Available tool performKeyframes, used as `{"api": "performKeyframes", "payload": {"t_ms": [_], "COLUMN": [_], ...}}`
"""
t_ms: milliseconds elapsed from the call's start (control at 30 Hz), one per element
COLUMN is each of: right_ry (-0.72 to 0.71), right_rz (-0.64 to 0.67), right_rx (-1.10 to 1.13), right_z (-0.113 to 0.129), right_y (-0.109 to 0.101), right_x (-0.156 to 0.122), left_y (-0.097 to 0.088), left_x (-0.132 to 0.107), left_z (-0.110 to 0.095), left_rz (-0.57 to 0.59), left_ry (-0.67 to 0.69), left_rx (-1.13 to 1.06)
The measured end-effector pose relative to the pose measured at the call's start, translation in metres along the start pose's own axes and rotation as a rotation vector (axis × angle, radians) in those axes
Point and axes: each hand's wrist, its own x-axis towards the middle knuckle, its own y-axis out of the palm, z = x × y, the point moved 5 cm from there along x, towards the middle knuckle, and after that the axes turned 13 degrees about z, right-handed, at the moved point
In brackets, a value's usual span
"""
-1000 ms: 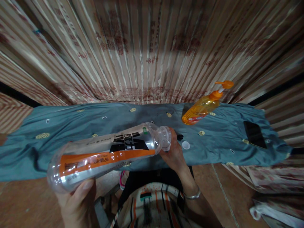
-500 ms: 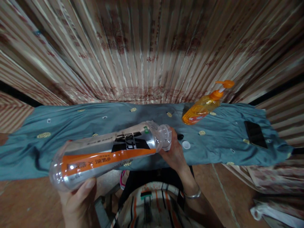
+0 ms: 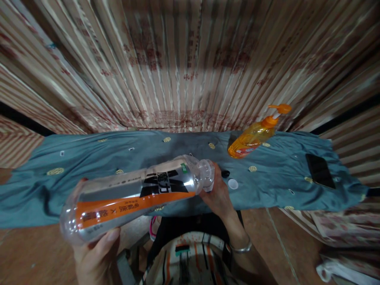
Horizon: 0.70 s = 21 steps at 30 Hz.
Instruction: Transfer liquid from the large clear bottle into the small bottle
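Observation:
A large clear plastic bottle (image 3: 133, 194) with a silver, orange and black label lies tilted across my front, its mouth toward the right. My left hand (image 3: 97, 251) is closed round its base end from below, the thumb on the near side. At the neck, my right hand (image 3: 218, 196) is closed; most of its fingers are hidden behind the bottle. No cap shows on the mouth. A small round white disc (image 3: 233, 183) and a small black object (image 3: 225, 174) lie on the cloth just right of my right hand.
An orange pump bottle (image 3: 249, 138) of amber liquid stands at the back right of the table, which a blue-green cloth (image 3: 190, 144) covers. A black phone-like slab (image 3: 320, 170) lies at the right. Striped curtains (image 3: 187, 63) hang close behind and at both sides.
The bottle has turned slightly about its length, so its label sits a little differently. Both hands stay on it. The whole view has shifted slightly.

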Motion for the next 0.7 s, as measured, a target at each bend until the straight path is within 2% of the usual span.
{"api": "performKeyframes", "payload": {"t_ms": [167, 433, 567, 700], "right_ry": [0.012, 0.002, 0.013, -0.002], "right_rz": [-0.003, -0.004, -0.004, -0.008], "right_rx": [0.014, 0.025, 0.026, 0.015], "right_z": [-0.002, -0.004, -0.004, -0.003], "right_y": [0.002, 0.003, 0.003, 0.003], "right_x": [-0.002, -0.001, 0.000, 0.000], "left_y": [0.014, 0.008, 0.006, 0.002], "left_x": [-0.018, -0.012, -0.011, -0.012], "left_z": [-0.015, -0.012, -0.007, 0.000], "left_rz": [-0.035, -0.019, -0.021, -0.089], "left_ry": [-0.036, -0.096, -0.071, -0.051], "left_rx": [0.022, -0.048, -0.079, -0.088]}}
